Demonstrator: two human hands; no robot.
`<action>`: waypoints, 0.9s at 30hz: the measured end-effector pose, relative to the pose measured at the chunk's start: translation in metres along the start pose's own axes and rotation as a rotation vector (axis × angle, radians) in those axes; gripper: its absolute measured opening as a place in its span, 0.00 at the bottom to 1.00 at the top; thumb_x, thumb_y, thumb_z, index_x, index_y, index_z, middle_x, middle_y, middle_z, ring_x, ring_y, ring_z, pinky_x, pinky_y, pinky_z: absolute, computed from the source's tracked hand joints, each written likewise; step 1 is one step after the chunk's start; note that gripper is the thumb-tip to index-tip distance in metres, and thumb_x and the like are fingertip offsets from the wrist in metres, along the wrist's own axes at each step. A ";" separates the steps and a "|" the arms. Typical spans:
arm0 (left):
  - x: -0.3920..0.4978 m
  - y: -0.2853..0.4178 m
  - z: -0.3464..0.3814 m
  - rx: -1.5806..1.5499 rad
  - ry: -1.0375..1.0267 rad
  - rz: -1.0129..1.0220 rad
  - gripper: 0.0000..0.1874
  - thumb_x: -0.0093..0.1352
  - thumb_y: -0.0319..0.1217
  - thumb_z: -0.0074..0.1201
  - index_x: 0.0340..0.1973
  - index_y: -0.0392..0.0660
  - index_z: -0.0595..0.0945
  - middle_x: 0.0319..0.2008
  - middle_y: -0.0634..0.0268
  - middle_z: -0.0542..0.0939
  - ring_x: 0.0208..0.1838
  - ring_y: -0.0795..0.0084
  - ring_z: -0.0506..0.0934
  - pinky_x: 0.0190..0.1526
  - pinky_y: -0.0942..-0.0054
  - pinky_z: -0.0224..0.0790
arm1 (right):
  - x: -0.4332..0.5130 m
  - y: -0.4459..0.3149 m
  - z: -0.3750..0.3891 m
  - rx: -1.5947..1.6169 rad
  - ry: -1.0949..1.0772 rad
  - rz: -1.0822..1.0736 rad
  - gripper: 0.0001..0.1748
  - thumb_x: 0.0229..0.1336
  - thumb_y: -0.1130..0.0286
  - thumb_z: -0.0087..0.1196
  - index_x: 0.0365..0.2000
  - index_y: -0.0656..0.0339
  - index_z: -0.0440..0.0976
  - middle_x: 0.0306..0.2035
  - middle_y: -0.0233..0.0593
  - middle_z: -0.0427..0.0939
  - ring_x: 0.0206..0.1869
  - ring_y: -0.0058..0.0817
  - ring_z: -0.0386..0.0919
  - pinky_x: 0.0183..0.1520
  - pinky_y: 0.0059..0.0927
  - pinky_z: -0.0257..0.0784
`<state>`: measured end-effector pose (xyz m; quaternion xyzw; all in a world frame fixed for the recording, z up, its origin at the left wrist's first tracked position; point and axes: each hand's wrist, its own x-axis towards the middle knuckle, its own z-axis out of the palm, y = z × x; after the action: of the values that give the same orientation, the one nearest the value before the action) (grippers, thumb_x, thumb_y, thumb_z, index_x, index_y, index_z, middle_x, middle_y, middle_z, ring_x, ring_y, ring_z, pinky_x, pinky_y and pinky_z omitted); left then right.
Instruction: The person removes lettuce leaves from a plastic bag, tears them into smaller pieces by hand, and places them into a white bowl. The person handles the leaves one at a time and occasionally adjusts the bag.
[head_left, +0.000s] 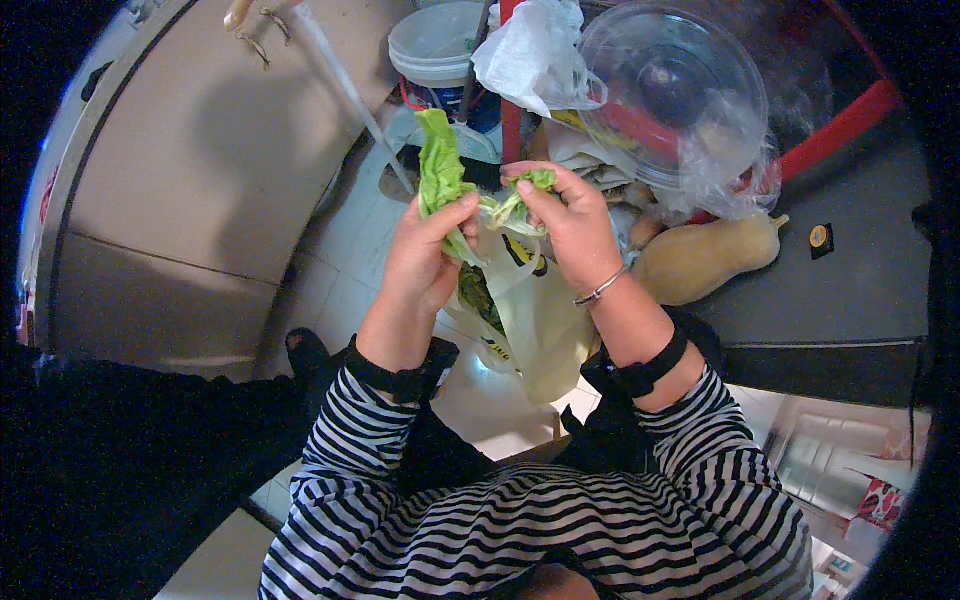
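Observation:
My left hand grips a green leaf vegetable, its long leaf standing up above the thumb. My right hand pinches a smaller leafy piece between thumb and fingers. Pale stems span the gap between both hands; whether the two pieces are still joined I cannot tell. Below my hands hangs a pale plastic bag with dark and yellow print. Darker leafy greens show at its opening.
A butternut squash lies on a grey surface at right. Beyond it are a clear round plastic lid or basin, a red frame bar and a white plastic bag. White buckets and a dustpan stand ahead.

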<state>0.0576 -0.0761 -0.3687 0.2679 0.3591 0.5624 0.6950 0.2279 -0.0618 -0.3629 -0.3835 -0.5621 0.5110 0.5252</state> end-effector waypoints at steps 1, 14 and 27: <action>0.001 -0.002 -0.001 -0.030 0.002 0.001 0.12 0.63 0.27 0.58 0.41 0.43 0.74 0.28 0.68 0.75 0.28 0.77 0.73 0.29 0.77 0.67 | 0.001 0.001 -0.001 0.081 0.003 0.091 0.11 0.59 0.70 0.52 0.41 0.62 0.76 0.38 0.30 0.78 0.36 0.13 0.70 0.39 0.17 0.65; -0.004 -0.008 -0.002 -0.104 -0.027 0.051 0.09 0.66 0.29 0.54 0.40 0.43 0.74 0.26 0.70 0.74 0.25 0.79 0.70 0.28 0.80 0.65 | -0.006 0.015 0.005 -0.089 -0.090 0.057 0.16 0.53 0.67 0.62 0.39 0.58 0.68 0.33 0.28 0.73 0.35 0.16 0.71 0.37 0.23 0.69; -0.022 0.052 -0.030 -0.336 0.028 0.303 0.07 0.67 0.29 0.50 0.39 0.41 0.73 0.34 0.63 0.75 0.29 0.75 0.71 0.29 0.76 0.64 | -0.017 -0.052 0.043 -0.454 0.056 -0.588 0.14 0.48 0.78 0.59 0.36 0.62 0.69 0.34 0.40 0.76 0.37 0.31 0.75 0.41 0.30 0.70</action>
<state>0.0011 -0.0870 -0.3421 0.1914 0.2259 0.7158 0.6325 0.1936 -0.0955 -0.3126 -0.3260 -0.7328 0.1900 0.5663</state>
